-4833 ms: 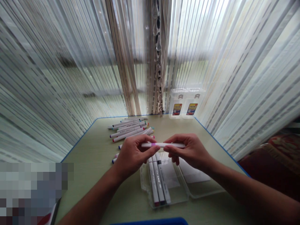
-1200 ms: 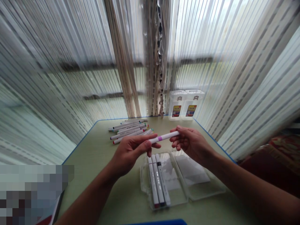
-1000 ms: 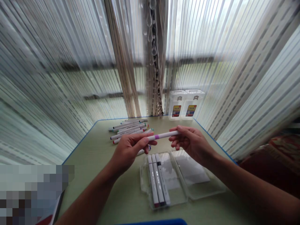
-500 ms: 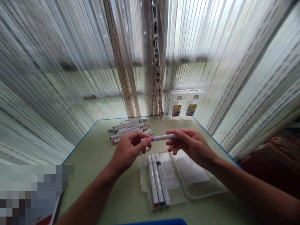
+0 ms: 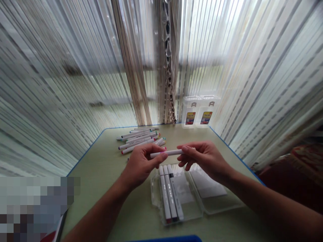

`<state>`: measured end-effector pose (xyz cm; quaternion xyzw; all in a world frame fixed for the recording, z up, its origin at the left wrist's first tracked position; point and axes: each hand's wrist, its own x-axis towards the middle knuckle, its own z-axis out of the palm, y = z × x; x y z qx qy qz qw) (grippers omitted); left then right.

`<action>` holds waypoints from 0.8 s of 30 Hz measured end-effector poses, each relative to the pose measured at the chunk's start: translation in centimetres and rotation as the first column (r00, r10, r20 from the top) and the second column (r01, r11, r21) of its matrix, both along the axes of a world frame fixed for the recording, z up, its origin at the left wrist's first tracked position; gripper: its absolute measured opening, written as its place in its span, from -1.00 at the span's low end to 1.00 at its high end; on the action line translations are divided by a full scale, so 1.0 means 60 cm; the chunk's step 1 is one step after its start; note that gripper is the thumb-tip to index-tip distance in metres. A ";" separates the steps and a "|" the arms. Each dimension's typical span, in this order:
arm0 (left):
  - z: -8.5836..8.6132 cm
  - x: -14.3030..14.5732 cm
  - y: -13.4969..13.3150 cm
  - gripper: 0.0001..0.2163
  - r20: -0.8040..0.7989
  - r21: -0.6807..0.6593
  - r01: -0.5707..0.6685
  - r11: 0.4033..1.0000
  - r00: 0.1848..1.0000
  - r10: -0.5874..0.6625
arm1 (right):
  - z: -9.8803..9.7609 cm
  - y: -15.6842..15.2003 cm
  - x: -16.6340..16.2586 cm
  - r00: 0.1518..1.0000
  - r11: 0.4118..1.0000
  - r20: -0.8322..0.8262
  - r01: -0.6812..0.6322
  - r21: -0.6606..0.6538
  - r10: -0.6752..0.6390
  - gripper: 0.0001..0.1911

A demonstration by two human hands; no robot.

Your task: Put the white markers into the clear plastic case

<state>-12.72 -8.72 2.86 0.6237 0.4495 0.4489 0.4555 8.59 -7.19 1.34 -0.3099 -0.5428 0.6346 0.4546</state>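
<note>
Turning or handling seemed the step in hand, with fingers of the left hand (image 5: 142, 163) and right hand (image 5: 205, 156) gripping a slim white purple-banded marker (image 5: 174, 152) above the pale-green worktop (image 5: 101, 181), and the next move seemingly called for a steady pinch.

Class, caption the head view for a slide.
Left hand and right hand hold a white marker near an open case with three markers inside, a pile of markers beyond.

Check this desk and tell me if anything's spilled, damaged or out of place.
Nothing looks spilled or damaged. Only the loose markers beyond the left hand look untidy: they overlap at differing angles, whereas three markers lie side by side in the open case.
</note>
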 end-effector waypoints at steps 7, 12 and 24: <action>-0.001 0.010 -0.010 -0.79 -0.086 0.008 0.055 0.998 0.995 -0.054 | -0.003 -0.008 -0.004 0.969 0.981 0.225 0.064 0.186 -0.106 -0.71; -0.005 0.013 -0.013 -0.83 -0.082 0.010 0.124 0.992 0.989 -0.123 | 0.001 -0.014 -0.001 0.882 0.902 0.392 0.081 0.424 -0.263 -0.75; 0.003 0.017 -0.015 -0.83 -0.082 0.066 0.132 0.989 0.989 -0.127 | 0.003 -0.011 -0.004 0.893 0.931 0.381 0.099 0.351 -0.239 -0.75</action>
